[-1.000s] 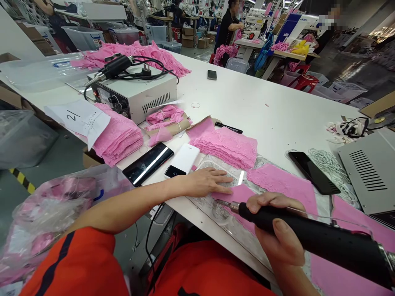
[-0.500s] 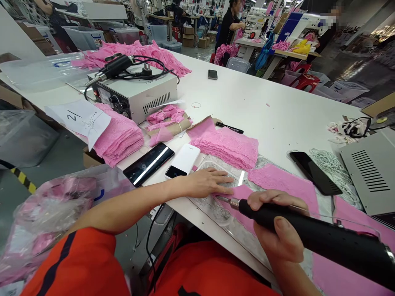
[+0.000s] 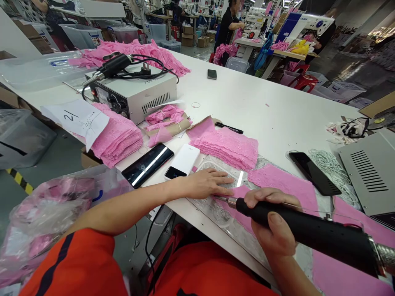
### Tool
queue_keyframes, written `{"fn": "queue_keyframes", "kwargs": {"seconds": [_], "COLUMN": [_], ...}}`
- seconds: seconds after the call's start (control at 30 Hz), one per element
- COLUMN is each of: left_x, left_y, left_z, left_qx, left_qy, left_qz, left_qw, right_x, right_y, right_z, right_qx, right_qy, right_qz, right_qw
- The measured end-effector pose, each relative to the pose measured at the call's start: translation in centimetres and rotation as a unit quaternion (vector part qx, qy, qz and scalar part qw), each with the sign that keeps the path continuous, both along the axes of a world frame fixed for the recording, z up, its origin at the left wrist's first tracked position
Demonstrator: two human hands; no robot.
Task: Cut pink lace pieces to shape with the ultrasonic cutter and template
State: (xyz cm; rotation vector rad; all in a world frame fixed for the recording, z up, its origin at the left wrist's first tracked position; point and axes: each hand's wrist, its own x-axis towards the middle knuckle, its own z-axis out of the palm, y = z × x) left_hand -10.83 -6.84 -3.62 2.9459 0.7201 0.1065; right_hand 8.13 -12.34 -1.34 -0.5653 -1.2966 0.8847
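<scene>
The single view comes from the wearer's head, above the red shirt (image 3: 197, 267), facing forward and down across the tabletop (image 3: 240, 98). The left grip (image 3: 206, 183) and right grip (image 3: 273, 238) are close beneath it. It appears tilted, the far edge sloping down rightward, and reaches a distant sewing machine (image 3: 304, 26); the room's depths look too blurred to read.

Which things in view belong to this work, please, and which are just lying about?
In the job:
black cylindrical tool in the right hand
flat pink fabric piece between it and the left hand

Apparently lying about:
white rectangular device
glossy black phone beside it
slim black pen
</scene>
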Motion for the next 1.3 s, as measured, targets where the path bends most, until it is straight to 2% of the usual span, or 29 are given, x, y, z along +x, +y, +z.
{"fn": "queue_keyframes", "kwargs": {"seconds": [0.33,0.53,0.67,0.8,1.3], "left_x": [0.0,-1.6,-2.7,-2.9,-2.5], "left_y": [0.1,-0.7,-2.8,-4.4,-4.5], "left_z": [0.6,1.4,0.9,0.0,-0.4], "left_qx": [-0.04,-0.031,0.0,0.044,0.071], "left_qy": [-0.001,-0.068,-0.079,-0.075,-0.054], "left_qz": [0.009,0.066,0.08,0.087,0.09], "left_qw": [0.999,0.995,0.994,0.992,0.992], "right_x": [-0.1,0.5,0.5,0.2,-0.1], "right_y": [0.1,0.4,0.6,0.8,0.9], "right_z": [0.3,0.3,0.1,0.0,-0.3], "right_qx": [0.005,-0.007,-0.024,-0.017,-0.015], "right_qy": [-0.008,0.022,0.03,0.037,0.03], "right_qz": [-0.004,-0.055,-0.073,-0.063,-0.052], "right_qw": [1.0,0.998,0.997,0.997,0.998]}}
